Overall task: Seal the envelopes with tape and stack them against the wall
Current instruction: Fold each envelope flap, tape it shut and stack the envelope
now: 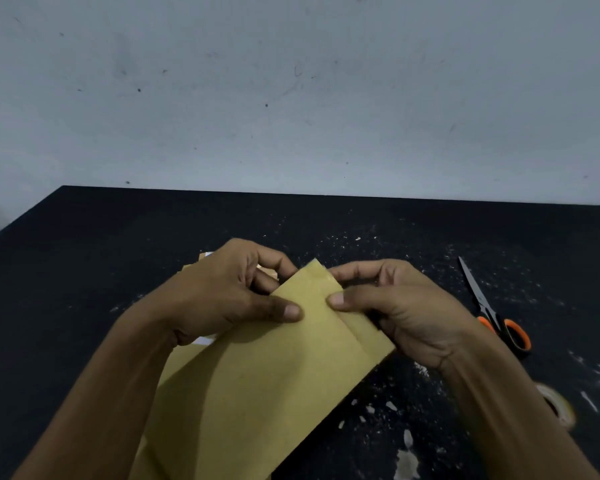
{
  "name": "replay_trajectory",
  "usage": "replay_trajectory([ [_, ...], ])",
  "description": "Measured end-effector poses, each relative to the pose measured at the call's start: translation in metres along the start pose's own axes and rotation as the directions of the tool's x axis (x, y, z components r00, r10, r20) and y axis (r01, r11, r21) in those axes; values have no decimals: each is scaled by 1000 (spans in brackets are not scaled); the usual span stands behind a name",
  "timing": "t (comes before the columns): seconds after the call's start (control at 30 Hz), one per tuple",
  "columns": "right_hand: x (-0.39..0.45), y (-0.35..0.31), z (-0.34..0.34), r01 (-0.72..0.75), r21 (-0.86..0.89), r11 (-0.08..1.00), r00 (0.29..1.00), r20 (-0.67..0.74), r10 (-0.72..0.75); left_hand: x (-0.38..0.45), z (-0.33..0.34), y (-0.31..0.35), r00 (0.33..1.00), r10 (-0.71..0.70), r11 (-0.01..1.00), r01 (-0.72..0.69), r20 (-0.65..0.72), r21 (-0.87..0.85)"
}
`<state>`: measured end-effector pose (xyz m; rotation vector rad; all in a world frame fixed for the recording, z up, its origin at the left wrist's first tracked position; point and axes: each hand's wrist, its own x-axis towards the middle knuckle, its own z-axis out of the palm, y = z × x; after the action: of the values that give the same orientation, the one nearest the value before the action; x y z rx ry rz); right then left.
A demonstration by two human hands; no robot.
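Note:
A yellow-brown envelope (274, 368) is held tilted above the black table, its folded flap end pointing up and away. My left hand (222, 292) pinches its upper left edge, thumb on the front face. My right hand (402, 306) pinches the flap end from the right, thumb pressed on the flap. More envelopes (174, 362) lie beneath, mostly hidden by my left hand and arm. A roll of clear tape (556, 403) lies on the table at the right, partly behind my right forearm.
Scissors (492, 310) with orange-and-black handles lie on the black table (84, 271) to the right of my hands. Paper and tape scraps (407, 462) are scattered over the table's right half. A pale wall (291, 98) rises behind the table's far edge.

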<state>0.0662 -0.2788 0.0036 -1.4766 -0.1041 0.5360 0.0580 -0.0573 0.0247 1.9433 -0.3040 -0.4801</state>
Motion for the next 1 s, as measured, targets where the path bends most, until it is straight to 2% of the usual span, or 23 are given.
replay_trajectory([
  [0.07, -1, 1, 1, 127, -55, 990, 989, -70, -131, 1, -1, -4, 994, 19, 998, -25, -109, -51],
  [0.13, -2, 0, 2, 293, -233, 927, 934, -138, -330, 3, -4, -7, 980, 21, 991, -47, -196, -127],
  [0.2, -2, 0, 3, 397, -380, 835, 866, -145, -478, 3, -6, -7, 976, 29, 985, -64, -215, -160],
  [0.27, -2, 1, 5, 449, -411, 794, 825, -152, -545, 3, -6, -7, 978, 26, 978, -67, -206, -195],
  [0.33, -3, 0, 8, 456, -364, 812, 820, -184, -542, 4, -6, -7, 982, 21, 971, -65, -190, -229],
  [0.43, -4, -2, 8, 344, -220, 913, 882, -258, -395, 5, -5, -9, 984, 30, 969, -72, -176, -236],
  [0.57, -5, -6, 1, 199, -63, 978, 960, -187, -208, 8, -3, -12, 982, 57, 964, -101, -181, -244],
  [0.7, -7, -10, -8, 220, 2, 976, 965, -150, -217, 10, 0, -14, 973, 109, 948, -163, -203, -274],
  [0.87, -16, -11, -19, 245, -67, 967, 945, -206, -254, 16, 15, -11, 964, 110, 951, -174, -243, -257],
  [0.93, -25, -4, -25, 236, -219, 947, 918, -268, -291, 20, 26, -9, 970, 97, 968, -144, -224, -205],
  [1.0, -34, 8, -33, 164, -413, 896, 892, -325, -313, 26, 39, -11, 977, 102, 984, -127, -187, -127],
])
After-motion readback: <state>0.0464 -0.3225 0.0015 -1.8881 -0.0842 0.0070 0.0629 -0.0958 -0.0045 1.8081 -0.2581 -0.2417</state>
